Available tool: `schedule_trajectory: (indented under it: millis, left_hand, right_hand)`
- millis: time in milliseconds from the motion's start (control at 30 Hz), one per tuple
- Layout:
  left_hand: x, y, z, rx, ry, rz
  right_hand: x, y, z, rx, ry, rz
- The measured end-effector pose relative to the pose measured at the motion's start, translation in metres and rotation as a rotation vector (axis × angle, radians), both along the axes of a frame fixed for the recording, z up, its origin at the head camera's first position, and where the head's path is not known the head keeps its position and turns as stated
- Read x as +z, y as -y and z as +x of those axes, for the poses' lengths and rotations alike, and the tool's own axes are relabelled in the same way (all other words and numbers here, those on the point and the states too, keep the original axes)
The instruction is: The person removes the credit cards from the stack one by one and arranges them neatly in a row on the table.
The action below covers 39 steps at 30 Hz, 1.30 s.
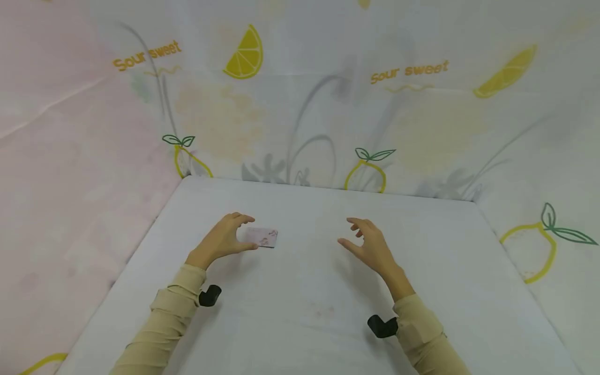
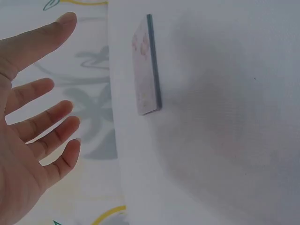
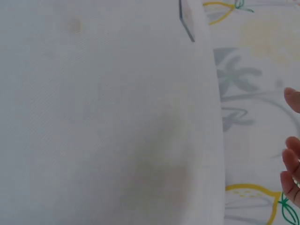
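Note:
A small flat pale-pink rectangular item (image 1: pixel 267 237) with a reddish flower print and a dark edge lies on the white table; its exact kind is unclear. My left hand (image 1: pixel 226 237) is over its left end in the head view, thumb and fingers spread apart and slightly bent. In the left wrist view that hand (image 2: pixel 33 117) appears apart from the flat item (image 2: pixel 144 70), holding nothing. Off to the right, my right hand (image 1: pixel 367 242) hovers above the table with loosely bent fingers and nothing in them. Only its fingertips (image 3: pixel 291 161) enter the right wrist view.
The white tabletop (image 1: pixel 300 291) meets a cloth backdrop (image 1: pixel 300 114) printed with lemons and "Sour sweet" lettering at its far edge. Similar cloth hangs at both sides. A black strap-like piece sits at each wrist, such as the left one (image 1: pixel 210 296).

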State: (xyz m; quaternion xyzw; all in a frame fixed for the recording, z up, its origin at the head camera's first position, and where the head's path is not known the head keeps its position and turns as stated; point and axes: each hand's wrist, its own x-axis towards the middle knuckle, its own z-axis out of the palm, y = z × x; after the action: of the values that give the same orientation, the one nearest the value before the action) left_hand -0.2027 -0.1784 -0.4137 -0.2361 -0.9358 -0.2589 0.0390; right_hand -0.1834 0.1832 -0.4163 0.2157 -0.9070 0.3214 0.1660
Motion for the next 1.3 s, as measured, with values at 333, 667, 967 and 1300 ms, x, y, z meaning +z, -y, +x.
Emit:
schedule_trajectory:
  millis: [333, 667, 967, 1300]
  left_hand:
    - [-0.008, 0.002, -0.021, -0.051, 0.093, -0.057]
    - [-0.012, 0.003, -0.034, -0.053, 0.200, -0.207]
    - [-0.030, 0.007, -0.046, -0.058, 0.207, -0.238]
    - [-0.035, 0.009, -0.054, -0.094, 0.203, -0.249]
  right_hand:
    - [-0.002, 0.031, -0.026, 0.099, 0.030, -0.004]
    - [-0.001, 0.070, -0.045, 0.179, 0.134, 0.002]
    - [-0.013, 0.100, -0.061, 0.280, 0.261, 0.058]
    - [-0.028, 0.137, -0.070, 0.285, 0.398, 0.153]
